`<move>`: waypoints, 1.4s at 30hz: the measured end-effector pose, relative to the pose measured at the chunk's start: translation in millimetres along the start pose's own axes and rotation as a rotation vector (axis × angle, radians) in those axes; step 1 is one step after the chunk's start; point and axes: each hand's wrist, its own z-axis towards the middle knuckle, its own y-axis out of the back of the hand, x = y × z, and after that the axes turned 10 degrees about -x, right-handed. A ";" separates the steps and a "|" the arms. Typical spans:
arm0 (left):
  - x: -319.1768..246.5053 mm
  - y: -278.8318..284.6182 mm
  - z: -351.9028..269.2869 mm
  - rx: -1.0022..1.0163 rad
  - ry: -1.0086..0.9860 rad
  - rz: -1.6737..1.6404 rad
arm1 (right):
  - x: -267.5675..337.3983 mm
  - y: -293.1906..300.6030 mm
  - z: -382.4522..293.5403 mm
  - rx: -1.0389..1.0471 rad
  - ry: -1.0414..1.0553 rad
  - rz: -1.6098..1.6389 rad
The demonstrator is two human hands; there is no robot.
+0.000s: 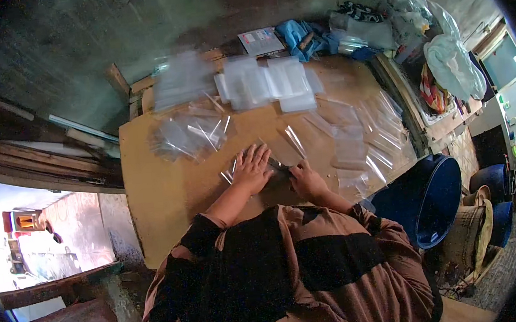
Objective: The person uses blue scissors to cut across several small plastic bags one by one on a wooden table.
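Note:
My left hand (pixel 252 170) lies palm down with fingers spread, pressing on clear plastic film on the wooden tabletop (pixel 160 206). A shiny strip of film (pixel 227 176) shows to the left of its fingers. In my right hand (pixel 307 182) is a dark, slim hand tool (pixel 278 164), its tip pointing toward my left hand. Whether it is a knife or scissors I cannot tell. A clear plastic piece (pixel 295 141) with a bright fold lies just beyond my right hand. Loose clear plastic pieces (pixel 191 134) form a heap ahead and left.
Stacks of flat plastic sheets (pixel 251 83) lie at the back. More clear pieces (pixel 351 143) spread along the right side. A blue cloth or bag (pixel 295 33) sits against the wall. A blue barrel (pixel 409 203) stands at the table's right edge.

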 end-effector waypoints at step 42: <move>37.5 63.0 32.6 -0.022 0.460 -1.349 | 44.0 84.4 97.8 -0.074 0.275 -0.053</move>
